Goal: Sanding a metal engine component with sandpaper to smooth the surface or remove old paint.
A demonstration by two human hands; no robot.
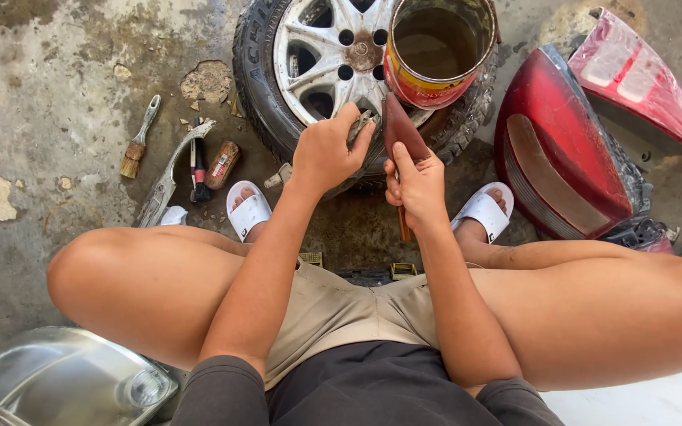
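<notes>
Left hand [327, 150] (gripping) on pad [361, 126]

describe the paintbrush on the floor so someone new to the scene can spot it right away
Start at the wheel lying flat at top centre, then look left across the stained concrete floor. The paintbrush lies alone, farthest left of the loose tools, handle pointing up-right. Its pale handle and tan, splayed bristles set it apart from the black-and-red tool and the curved grey trim piece nearer the wheel.

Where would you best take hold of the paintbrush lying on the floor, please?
Grip the paintbrush by its pale handle, coming from above at the upper end: it lies flat and apart from the other tools, bristles pointing toward the person.
</notes>
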